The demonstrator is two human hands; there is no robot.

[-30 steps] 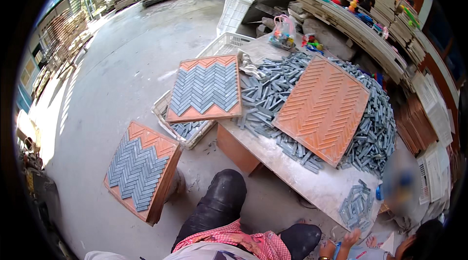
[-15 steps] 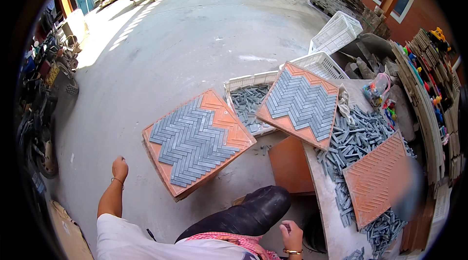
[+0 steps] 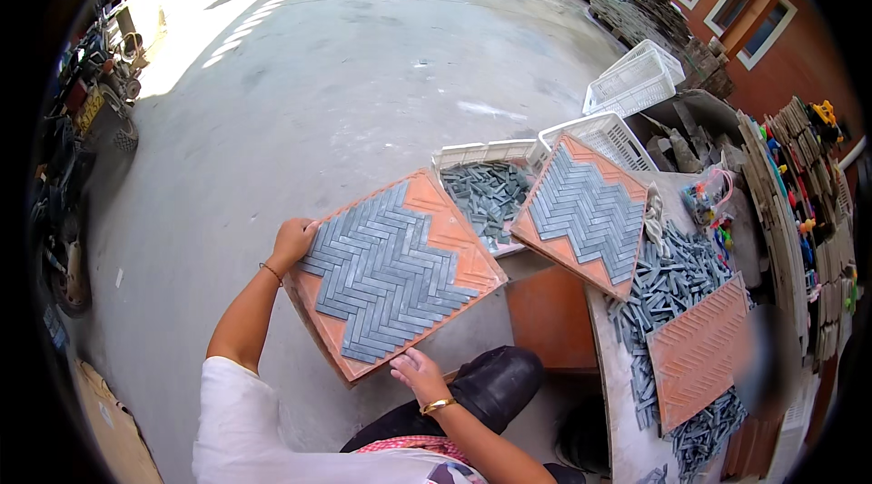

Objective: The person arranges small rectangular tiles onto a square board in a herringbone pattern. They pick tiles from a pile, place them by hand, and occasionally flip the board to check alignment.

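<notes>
An orange mould board (image 3: 468, 254) lies in front of me, with grey strip tiles (image 3: 381, 257) set in a herringbone pattern over much of it. Bare orange grooves show along its right side and in its left corners. My left hand (image 3: 292, 243) is closed on the board's left edge, its fingertips partly hidden. At the near edge, my right hand (image 3: 420, 375) has its fingers stretched out against the rim. A second orange board (image 3: 589, 268) with the same grey tile pattern rests to the right, over the side of a white crate (image 3: 472, 155).
Loose grey strips fill that crate and cover the worktable (image 3: 627, 448) at right. An unfilled orange mould board (image 3: 695, 352) lies on the strips. More white crates (image 3: 636, 80) stand behind. Motorbikes (image 3: 91, 121) line the left; stacked boards (image 3: 790, 221) stand far right.
My left hand has come up and right from beside the board onto its left edge. My right hand has moved up and left from near my lap to its near edge.
</notes>
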